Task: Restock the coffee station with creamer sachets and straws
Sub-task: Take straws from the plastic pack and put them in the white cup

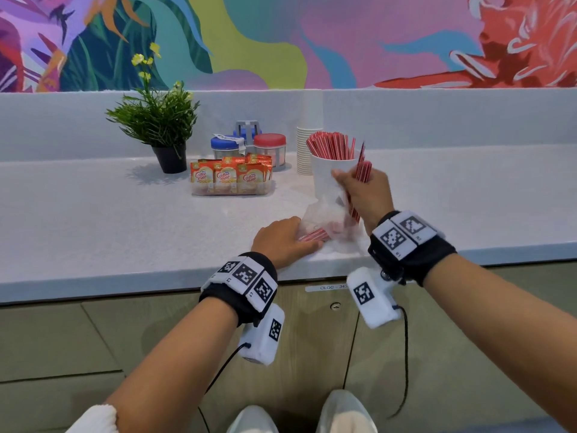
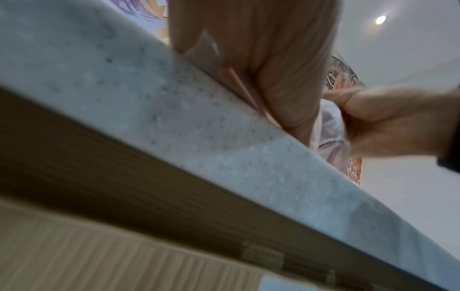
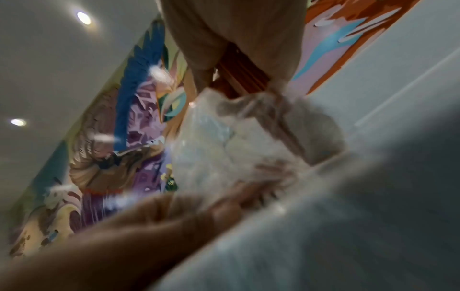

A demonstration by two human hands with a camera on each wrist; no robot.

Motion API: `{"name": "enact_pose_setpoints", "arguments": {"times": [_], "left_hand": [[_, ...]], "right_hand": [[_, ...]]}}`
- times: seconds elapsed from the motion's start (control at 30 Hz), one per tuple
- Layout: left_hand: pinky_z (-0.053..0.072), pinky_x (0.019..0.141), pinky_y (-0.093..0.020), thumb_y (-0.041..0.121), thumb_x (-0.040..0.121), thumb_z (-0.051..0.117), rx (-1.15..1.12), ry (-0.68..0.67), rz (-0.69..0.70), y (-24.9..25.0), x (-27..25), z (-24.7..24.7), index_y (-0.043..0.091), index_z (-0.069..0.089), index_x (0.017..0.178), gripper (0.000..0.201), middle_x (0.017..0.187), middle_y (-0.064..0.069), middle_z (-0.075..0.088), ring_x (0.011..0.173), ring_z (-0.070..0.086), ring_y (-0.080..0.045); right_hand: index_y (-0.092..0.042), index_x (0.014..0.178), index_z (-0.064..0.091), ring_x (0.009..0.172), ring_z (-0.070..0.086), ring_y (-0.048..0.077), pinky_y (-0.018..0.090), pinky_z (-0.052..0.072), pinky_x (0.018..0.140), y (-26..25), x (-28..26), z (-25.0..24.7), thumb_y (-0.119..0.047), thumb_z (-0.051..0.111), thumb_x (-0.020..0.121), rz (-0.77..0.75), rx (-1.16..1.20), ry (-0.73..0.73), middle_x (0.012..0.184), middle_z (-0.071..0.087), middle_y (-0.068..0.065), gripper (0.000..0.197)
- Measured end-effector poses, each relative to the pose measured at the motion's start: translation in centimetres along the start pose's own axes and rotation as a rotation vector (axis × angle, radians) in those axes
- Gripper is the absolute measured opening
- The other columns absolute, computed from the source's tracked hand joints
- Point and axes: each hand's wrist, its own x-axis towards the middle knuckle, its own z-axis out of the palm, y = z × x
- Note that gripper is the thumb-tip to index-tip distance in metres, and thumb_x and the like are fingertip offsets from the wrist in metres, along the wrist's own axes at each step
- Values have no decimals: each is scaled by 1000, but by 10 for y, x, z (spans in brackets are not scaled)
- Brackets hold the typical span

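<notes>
red straws [image 1: 362, 175] are bunched in my right hand [image 1: 363, 195], half out of the clear bag [image 1: 324, 218]; my left hand [image 1: 282, 242] pins the bag flat. i'd lift straight up, then drop them upright into the white cup [image 1: 324, 173].

Readable text is sparse, head view only. Creamer sachets [image 1: 230, 178], centre-left of frame, standing in a clear tray: each orange-and-cream front reads "Coffee mate" in red script; three fronts legible, a small green corner badge on each too tiny to read. White label strip [image 1: 326, 287] on cabinet front just under the counter edge, lower centre: reads "OLGC - 343", rest cut off behind the right wrist cam. Wristbands [image 1: 246, 276] on both arms carry black-and-white square marker codes w/ tiny digits beside them, not legible. Tag on blue-lidded jar [image 1: 225, 147]: dark print, unreadable. Wrist views: no text legible, too blurred.
</notes>
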Motion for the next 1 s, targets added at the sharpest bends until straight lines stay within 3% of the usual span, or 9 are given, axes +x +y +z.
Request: {"name": "enact_pose_setpoints", "arguments": {"times": [0.23, 0.43, 0.53, 0.63, 0.7, 0.77, 0.83, 0.9, 1.0], "left_hand": [[38, 72, -30, 37, 92, 51, 27, -19, -28, 0, 4, -2, 7, 57, 104, 33, 105, -13, 64, 94, 58, -29], [36, 71, -30, 40, 96, 43, -105, -16, -47, -3, 4, -5, 9, 52, 94, 32, 98, -14, 59, 86, 52, -25], [38, 75, -32, 36, 96, 44, -200, 13, -60, -5, 5, -5, 9, 51, 93, 28, 93, -13, 56, 86, 52, -24], [37, 73, -31, 35, 96, 45, -283, 30, -65, -7, 5, -3, 9, 50, 90, 27, 84, -6, 54, 81, 50, -22], [39, 74, -33, 35, 96, 45, -328, 36, -66, -8, 5, -3, 7, 53, 93, 29, 83, -6, 55, 80, 51, -22], [43, 79, -37, 37, 95, 46, -332, 33, -62, -9, 5, -3, 3, 57, 101, 35, 91, -10, 59, 85, 54, -25], [44, 87, -40, 39, 94, 47, -292, 24, -50, -9, 5, -4, 3, 57, 110, 41, 103, -14, 62, 95, 57, -28], [44, 90, -40, 47, 92, 47, -247, 9, -35, -8, 4, -5, 5, 55, 116, 49, 110, -13, 62, 101, 57, -29], [45, 93, -41, 68, 73, 38, -248, -15, -23, -5, 2, -10, 9, 54, 119, 77, 112, -9, 62, 103, 57, -27]], "right_hand": [[-15, 59, 45, 37, 38, 10, 25, 33, 47, 23, 2, -2, -24, 49, 95, 191, 85, -5, 41, 40, -5, 37], [1, 82, 56, 53, 42, 18, 23, 36, 47, 26, 10, -6, -3, 48, 90, 224, -230, -282, 63, 45, 8, 13], [22, 102, 53, 65, 46, 26, 27, 38, 53, 28, 9, -3, -1, 52, 87, 206, -287, -329, 79, 51, 18, 28], [15, 102, 57, 53, 43, 15, 21, 36, 45, 26, 6, 1, -7, 59, 87, 194, -255, -350, 74, 50, 16, 26], [5, 101, 62, 53, 43, 13, 22, 36, 47, 23, 4, 3, -15, 64, 85, 203, -221, -378, 72, 52, 13, 25], [5, 101, 61, 44, 45, 7, 18, 35, 42, 23, 5, 3, -8, 61, 86, 211, -246, -390, 67, 53, 8, 20], [11, 101, 60, 43, 46, 12, 23, 41, 39, 27, 7, 2, 3, 51, 85, 218, -289, -374, 70, 53, 13, 20], [9, 84, 61, 49, 47, 21, 29, 48, 43, 27, 8, -3, 8, 48, 82, 218, -277, -354, 70, 52, 18, 13], [-5, 63, 49, 35, 40, 9, 15, 35, 34, 19, 9, -13, 14, 46, 84, 229, -88, -286, 59, 45, 10, 28]]}}
